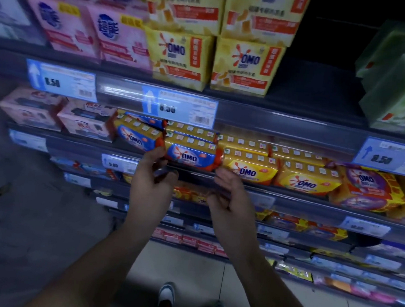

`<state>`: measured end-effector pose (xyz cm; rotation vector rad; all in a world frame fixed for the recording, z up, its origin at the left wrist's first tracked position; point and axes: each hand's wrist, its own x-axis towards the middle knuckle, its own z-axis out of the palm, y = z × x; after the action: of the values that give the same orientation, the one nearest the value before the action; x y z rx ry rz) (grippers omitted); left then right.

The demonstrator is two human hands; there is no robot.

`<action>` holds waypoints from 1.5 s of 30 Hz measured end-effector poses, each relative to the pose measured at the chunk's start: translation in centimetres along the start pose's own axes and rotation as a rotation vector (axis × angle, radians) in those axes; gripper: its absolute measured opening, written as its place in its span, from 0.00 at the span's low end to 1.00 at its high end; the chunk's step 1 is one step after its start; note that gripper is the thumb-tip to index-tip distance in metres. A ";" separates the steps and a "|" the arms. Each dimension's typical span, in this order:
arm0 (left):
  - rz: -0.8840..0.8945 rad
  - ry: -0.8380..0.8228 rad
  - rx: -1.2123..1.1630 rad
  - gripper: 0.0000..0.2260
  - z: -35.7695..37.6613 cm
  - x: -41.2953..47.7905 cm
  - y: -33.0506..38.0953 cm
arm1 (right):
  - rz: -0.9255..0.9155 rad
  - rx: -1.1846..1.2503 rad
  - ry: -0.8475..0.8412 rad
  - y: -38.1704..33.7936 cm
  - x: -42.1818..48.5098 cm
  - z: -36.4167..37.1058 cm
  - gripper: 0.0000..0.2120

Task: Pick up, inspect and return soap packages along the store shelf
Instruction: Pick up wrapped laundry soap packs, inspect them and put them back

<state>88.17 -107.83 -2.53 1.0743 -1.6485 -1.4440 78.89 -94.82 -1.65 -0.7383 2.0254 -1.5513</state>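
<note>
The blue soap pack [191,156] sat at the shelf's [303,202] front edge beside yellow packs [249,169]. The left hand's [152,183] thumb lay against its left end — gripping or not, I could not tell — while the right hand [229,198] hung loose and empty just below. Best to pinch both ends (the wrapper looked slick), label forward.

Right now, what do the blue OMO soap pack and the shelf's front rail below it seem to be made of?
Blue OMO soap pack: thin glossy plastic film, going by its sheen and crimped red ends. Shelf front rail: grey, probably painted metal behind a clear plastic strip; blur leaves it open.
</note>
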 end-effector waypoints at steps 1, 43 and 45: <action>-0.025 -0.008 0.017 0.22 -0.4 0.4 0.0 | 0.007 0.005 -0.026 -0.3 0.2 0.7 0.26; -0.196 -0.206 -0.177 0.04 -10.3 4.0 1.1 | 0.179 0.417 0.261 -3.4 0.8 1.2 0.10; -0.195 -0.252 -0.240 0.06 -10.2 4.0 1.3 | 0.173 0.355 0.222 -3.2 1.1 1.2 0.09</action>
<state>95.45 -115.67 0.13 0.9680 -1.5180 -1.9173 79.29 -97.10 1.12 -0.2586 1.8288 -1.8846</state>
